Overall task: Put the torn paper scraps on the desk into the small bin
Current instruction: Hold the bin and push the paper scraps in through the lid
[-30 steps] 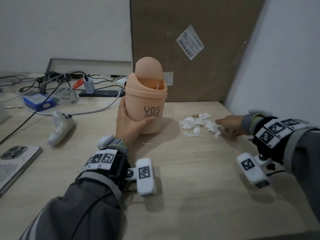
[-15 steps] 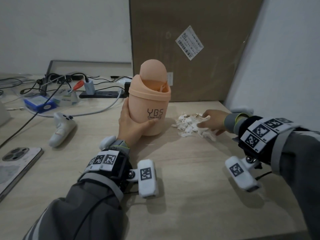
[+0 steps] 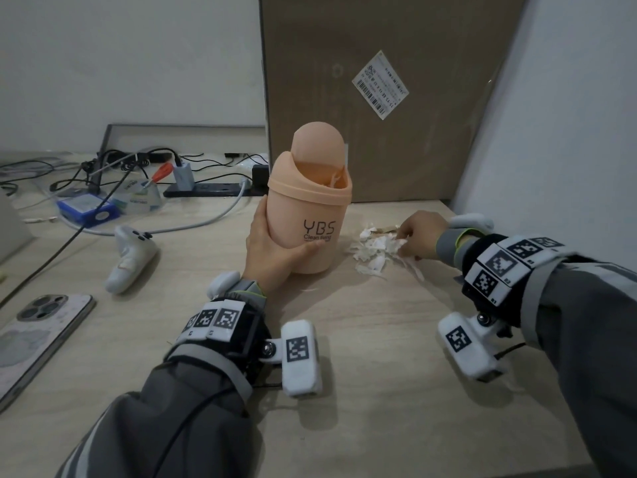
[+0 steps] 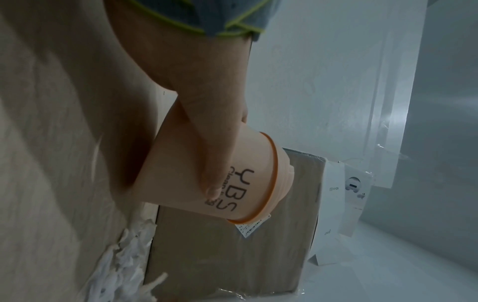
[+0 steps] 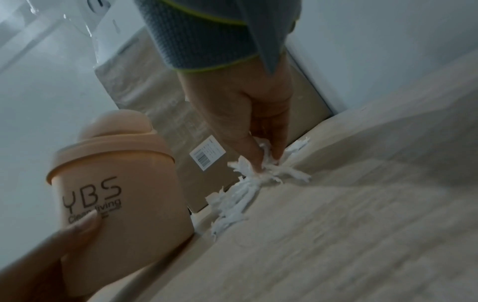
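Observation:
A small peach bin (image 3: 310, 215) marked YBS stands upright on the desk, its swing lid tipped so the mouth shows. My left hand (image 3: 272, 250) grips its lower body, thumb across the front (image 4: 214, 175). A heap of white torn paper scraps (image 3: 374, 250) lies just right of the bin (image 5: 121, 196). My right hand (image 3: 417, 236) is down on the right side of the heap, its thumb and fingers (image 5: 261, 151) pinching a clump of scraps (image 5: 269, 171). Part of the heap (image 4: 124, 265) shows in the left wrist view.
A big cardboard box (image 3: 389, 98) stands against the wall right behind the bin and scraps. To the left lie a white controller (image 3: 129, 257), a phone (image 3: 38, 336), a blue box (image 3: 88, 210), and a power strip (image 3: 206, 191) with cables. The desk's right edge meets a wall.
My right hand slid left from the heap's far right edge, sweeping the scraps toward the bin, and now pinches into them. The left hand kept hold of the bin.

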`<state>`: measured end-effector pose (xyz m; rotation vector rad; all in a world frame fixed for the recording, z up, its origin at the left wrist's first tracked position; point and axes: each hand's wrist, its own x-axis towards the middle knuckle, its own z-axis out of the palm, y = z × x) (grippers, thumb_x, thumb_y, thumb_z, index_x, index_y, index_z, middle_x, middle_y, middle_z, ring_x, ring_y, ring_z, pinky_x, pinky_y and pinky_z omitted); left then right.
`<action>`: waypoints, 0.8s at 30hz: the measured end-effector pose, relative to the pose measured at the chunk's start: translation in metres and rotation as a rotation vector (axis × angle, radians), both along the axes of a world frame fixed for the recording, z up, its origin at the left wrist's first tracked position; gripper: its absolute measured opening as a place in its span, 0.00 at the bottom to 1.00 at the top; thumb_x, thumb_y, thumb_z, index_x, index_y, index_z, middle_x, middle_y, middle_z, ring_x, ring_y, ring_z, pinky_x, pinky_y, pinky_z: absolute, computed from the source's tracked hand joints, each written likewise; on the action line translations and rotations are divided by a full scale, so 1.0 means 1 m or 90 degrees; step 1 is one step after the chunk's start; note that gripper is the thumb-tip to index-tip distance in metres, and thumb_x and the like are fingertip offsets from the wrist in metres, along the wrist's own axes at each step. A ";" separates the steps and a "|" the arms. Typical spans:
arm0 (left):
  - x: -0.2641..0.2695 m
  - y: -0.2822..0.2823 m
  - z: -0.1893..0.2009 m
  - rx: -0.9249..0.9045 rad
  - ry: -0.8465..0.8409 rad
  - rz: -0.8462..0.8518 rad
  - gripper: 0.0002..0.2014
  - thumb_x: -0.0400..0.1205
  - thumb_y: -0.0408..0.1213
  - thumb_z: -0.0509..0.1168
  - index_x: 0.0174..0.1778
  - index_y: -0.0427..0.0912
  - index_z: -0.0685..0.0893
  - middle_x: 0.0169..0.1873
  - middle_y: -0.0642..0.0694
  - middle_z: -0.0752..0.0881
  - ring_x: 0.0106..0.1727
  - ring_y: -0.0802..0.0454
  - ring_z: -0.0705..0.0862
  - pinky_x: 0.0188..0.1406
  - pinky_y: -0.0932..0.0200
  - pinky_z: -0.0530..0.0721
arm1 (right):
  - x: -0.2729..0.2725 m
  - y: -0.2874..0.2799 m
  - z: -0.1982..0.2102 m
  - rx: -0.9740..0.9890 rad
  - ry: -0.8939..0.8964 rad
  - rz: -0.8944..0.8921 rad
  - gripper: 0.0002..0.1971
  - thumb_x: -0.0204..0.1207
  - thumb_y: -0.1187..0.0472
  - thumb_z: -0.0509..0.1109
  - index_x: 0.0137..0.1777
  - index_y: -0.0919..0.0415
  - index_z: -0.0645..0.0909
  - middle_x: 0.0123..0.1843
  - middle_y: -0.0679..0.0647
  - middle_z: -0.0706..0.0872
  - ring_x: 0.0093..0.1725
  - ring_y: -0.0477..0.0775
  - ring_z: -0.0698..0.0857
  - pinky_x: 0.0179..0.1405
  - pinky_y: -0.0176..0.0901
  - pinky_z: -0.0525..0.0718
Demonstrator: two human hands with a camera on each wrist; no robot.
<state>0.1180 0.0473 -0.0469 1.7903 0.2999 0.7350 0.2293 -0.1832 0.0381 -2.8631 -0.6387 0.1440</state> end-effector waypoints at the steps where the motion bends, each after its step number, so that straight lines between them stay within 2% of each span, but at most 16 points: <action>1: 0.000 -0.001 0.000 0.001 -0.001 -0.003 0.64 0.54 0.63 0.86 0.85 0.64 0.59 0.76 0.54 0.78 0.76 0.47 0.79 0.74 0.37 0.81 | 0.001 -0.002 0.002 0.023 -0.025 -0.001 0.04 0.73 0.63 0.73 0.41 0.64 0.86 0.36 0.56 0.88 0.31 0.53 0.83 0.33 0.38 0.82; 2: 0.000 -0.001 0.001 0.002 -0.004 -0.005 0.64 0.53 0.64 0.86 0.85 0.64 0.59 0.76 0.54 0.78 0.75 0.47 0.79 0.73 0.36 0.81 | 0.001 -0.004 0.004 0.049 -0.042 -0.011 0.07 0.73 0.62 0.73 0.34 0.62 0.84 0.31 0.54 0.86 0.29 0.51 0.82 0.28 0.36 0.78; 3: 0.000 -0.001 0.002 0.004 -0.005 -0.007 0.64 0.53 0.65 0.86 0.85 0.65 0.59 0.76 0.54 0.79 0.75 0.47 0.79 0.73 0.36 0.81 | 0.001 -0.007 0.004 0.078 -0.052 -0.017 0.07 0.73 0.62 0.72 0.34 0.61 0.83 0.30 0.54 0.85 0.29 0.51 0.83 0.28 0.37 0.78; 4: -0.001 -0.002 0.002 0.006 -0.006 -0.010 0.65 0.53 0.66 0.86 0.85 0.65 0.59 0.76 0.54 0.79 0.75 0.47 0.79 0.73 0.36 0.81 | 0.000 -0.009 0.004 0.114 -0.059 -0.021 0.04 0.73 0.63 0.72 0.38 0.62 0.85 0.33 0.57 0.88 0.32 0.54 0.86 0.32 0.39 0.83; 6: -0.003 -0.004 0.003 0.010 -0.002 -0.016 0.64 0.53 0.65 0.85 0.85 0.64 0.59 0.75 0.53 0.78 0.75 0.47 0.79 0.73 0.36 0.82 | 0.001 -0.014 0.004 0.190 -0.068 -0.020 0.07 0.73 0.66 0.72 0.49 0.65 0.88 0.41 0.61 0.90 0.38 0.58 0.89 0.46 0.47 0.88; 7: -0.003 -0.005 0.003 0.014 -0.001 -0.017 0.64 0.53 0.64 0.85 0.85 0.64 0.59 0.75 0.53 0.78 0.75 0.47 0.79 0.73 0.36 0.82 | 0.001 -0.016 0.002 0.235 -0.049 -0.021 0.08 0.74 0.68 0.72 0.51 0.67 0.88 0.42 0.61 0.90 0.36 0.57 0.89 0.47 0.46 0.88; 8: -0.003 -0.005 0.003 0.018 -0.001 -0.018 0.64 0.53 0.64 0.85 0.84 0.65 0.59 0.75 0.54 0.78 0.75 0.46 0.79 0.73 0.35 0.81 | 0.001 -0.017 0.002 0.275 -0.021 -0.025 0.08 0.74 0.71 0.71 0.51 0.68 0.88 0.41 0.61 0.88 0.32 0.52 0.88 0.43 0.41 0.88; 10: -0.004 -0.007 0.004 0.023 0.002 -0.018 0.64 0.52 0.66 0.85 0.83 0.67 0.59 0.76 0.54 0.78 0.76 0.46 0.78 0.73 0.35 0.81 | 0.000 -0.020 0.001 0.340 0.010 -0.040 0.09 0.75 0.76 0.68 0.49 0.69 0.88 0.36 0.58 0.85 0.22 0.41 0.84 0.29 0.26 0.83; 11: -0.004 -0.008 0.004 0.022 0.003 -0.019 0.64 0.51 0.67 0.85 0.83 0.68 0.59 0.76 0.54 0.78 0.76 0.45 0.78 0.73 0.34 0.80 | -0.001 -0.020 0.001 0.380 0.021 -0.055 0.11 0.75 0.77 0.66 0.49 0.69 0.88 0.33 0.55 0.84 0.21 0.39 0.83 0.24 0.22 0.81; 12: -0.005 -0.009 0.005 0.021 0.004 -0.021 0.65 0.50 0.69 0.85 0.83 0.68 0.59 0.76 0.54 0.78 0.76 0.45 0.78 0.73 0.34 0.80 | -0.003 -0.021 0.002 0.426 0.037 -0.074 0.12 0.75 0.78 0.64 0.48 0.70 0.88 0.32 0.54 0.84 0.24 0.41 0.84 0.23 0.22 0.81; 14: -0.006 -0.010 0.005 0.023 0.005 -0.023 0.65 0.50 0.70 0.84 0.83 0.69 0.60 0.76 0.55 0.78 0.76 0.45 0.78 0.73 0.34 0.80 | -0.005 -0.022 0.006 0.543 0.070 -0.115 0.12 0.75 0.79 0.63 0.50 0.72 0.88 0.35 0.57 0.85 0.36 0.52 0.86 0.32 0.29 0.88; 16: -0.006 -0.012 0.004 0.025 0.004 -0.027 0.65 0.49 0.72 0.83 0.82 0.70 0.60 0.76 0.55 0.78 0.76 0.44 0.78 0.73 0.34 0.80 | -0.005 -0.022 0.013 0.636 0.071 -0.142 0.12 0.74 0.79 0.65 0.50 0.70 0.88 0.41 0.61 0.87 0.43 0.58 0.86 0.44 0.41 0.91; 17: -0.006 -0.012 0.004 0.027 0.002 -0.029 0.65 0.48 0.72 0.83 0.82 0.69 0.60 0.76 0.55 0.78 0.76 0.44 0.78 0.73 0.34 0.80 | -0.005 -0.022 0.019 0.684 0.070 -0.138 0.12 0.73 0.79 0.65 0.49 0.69 0.87 0.42 0.62 0.88 0.44 0.59 0.87 0.46 0.43 0.91; 20: -0.007 -0.013 0.006 0.025 0.003 -0.034 0.64 0.51 0.68 0.85 0.83 0.68 0.60 0.76 0.54 0.78 0.75 0.46 0.79 0.73 0.34 0.81 | -0.013 -0.017 0.043 0.782 0.062 -0.083 0.10 0.74 0.79 0.66 0.49 0.72 0.86 0.37 0.60 0.87 0.36 0.53 0.87 0.36 0.32 0.89; 21: -0.007 -0.013 0.006 0.024 0.002 -0.035 0.63 0.52 0.65 0.85 0.83 0.67 0.60 0.76 0.54 0.78 0.75 0.46 0.79 0.72 0.35 0.81 | -0.015 -0.014 0.051 0.793 0.048 -0.062 0.09 0.74 0.78 0.66 0.48 0.72 0.87 0.36 0.61 0.87 0.33 0.51 0.87 0.36 0.32 0.88; 24: -0.007 -0.013 0.007 0.021 -0.002 -0.041 0.63 0.52 0.63 0.86 0.83 0.67 0.60 0.75 0.54 0.78 0.74 0.46 0.79 0.72 0.35 0.82 | -0.026 0.001 0.069 0.810 0.005 0.002 0.12 0.73 0.74 0.69 0.38 0.58 0.89 0.41 0.63 0.90 0.41 0.57 0.89 0.48 0.43 0.89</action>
